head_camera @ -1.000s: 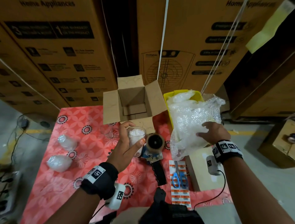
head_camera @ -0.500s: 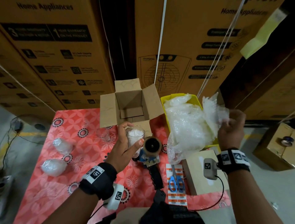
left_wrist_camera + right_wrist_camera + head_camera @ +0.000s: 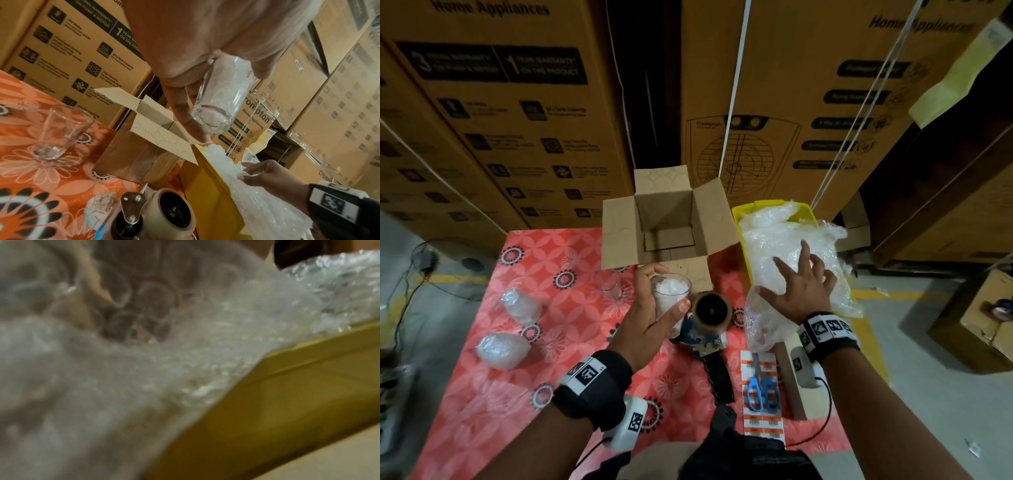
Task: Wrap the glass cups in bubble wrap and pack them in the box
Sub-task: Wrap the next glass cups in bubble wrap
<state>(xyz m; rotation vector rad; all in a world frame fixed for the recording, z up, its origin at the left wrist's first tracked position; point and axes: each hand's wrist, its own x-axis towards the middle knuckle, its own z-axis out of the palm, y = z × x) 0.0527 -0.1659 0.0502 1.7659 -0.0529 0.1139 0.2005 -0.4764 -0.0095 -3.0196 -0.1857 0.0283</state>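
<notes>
Stacked brown appliance cartons (image 3: pixel 524 113) wall off the far side of your table, which wears a red flowered cloth (image 3: pixel 482 394); from the left, two wrapped bundles (image 3: pixel 501 350) lie near that cloth's left edge, one just beyond the other, well apart from everything else; next an empty glass cup (image 3: pixel 59 133) stands upright on the cloth, just beside the near left flap of the open cardboard box (image 3: pixel 666 219), whose four flaps are spread and whose inside shows only bare card; your left hand (image 3: pixel 645 325) hovers over the table in front of the box, thumb and fingers curled round a stuffed glass cup (image 3: pixel 671 301) held upright, with white wrap packed inside it; just right of that cup a tape dispenser (image 3: pixel 710 320) lies on the cloth, its black handle toward you; further right, blue scissors (image 3: pixel 763 390) rest on a strip of orange labels (image 3: pixel 762 430); your right hand (image 3: pixel 803 291) is spread, fingers apart and straight, lying on the heap of bubble wrap (image 3: pixel 774 240) that fills the yellow bin (image 3: pixel 743 219) and spills over its near edge; the right wrist view is blurred and shows only wrap and the bin's wall.
</notes>
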